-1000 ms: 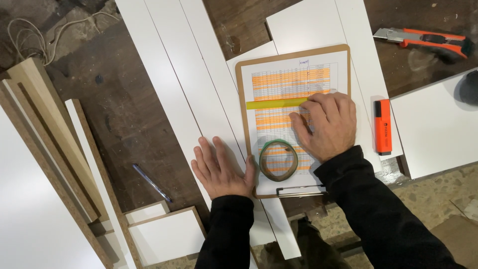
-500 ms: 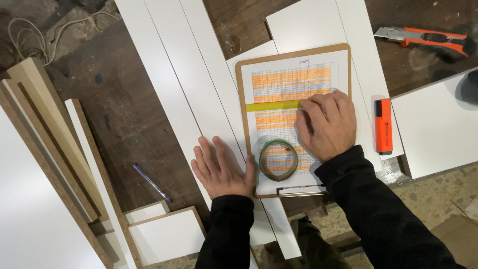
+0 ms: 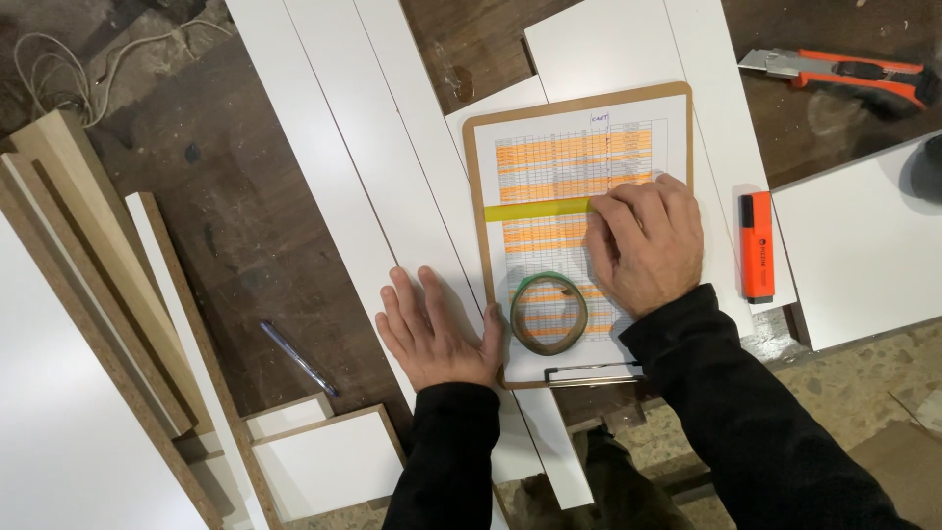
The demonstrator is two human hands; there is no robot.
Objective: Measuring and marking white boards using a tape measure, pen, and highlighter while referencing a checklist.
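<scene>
Clipboard (image 3: 478, 245): on white boards, printed orange-lined sheet, yellow strip (image 3: 535, 210) across it.
Right hand (image 3: 646, 245): palm down on the sheet, fingertips at the strip's right end; has slid slightly left since a second ago. Grip loosely curled, pinching nothing visible.
Left hand (image 3: 435, 332): flat on a white board (image 3: 324, 128), fingers spread, thumb against the clipboard's left edge; unmoved.
Tape roll (image 3: 549, 314): on the sheet's lower part, between the hands; unmoved.
Orange marker (image 3: 757, 245), utility knife (image 3: 834, 71), pen (image 3: 297, 357): on the surface, untouched.

The right hand (image 3: 648, 245) presses a yellow strip (image 3: 538, 210) on a clipboard (image 3: 579, 236); the left hand (image 3: 437, 334) lies flat beside it.
</scene>
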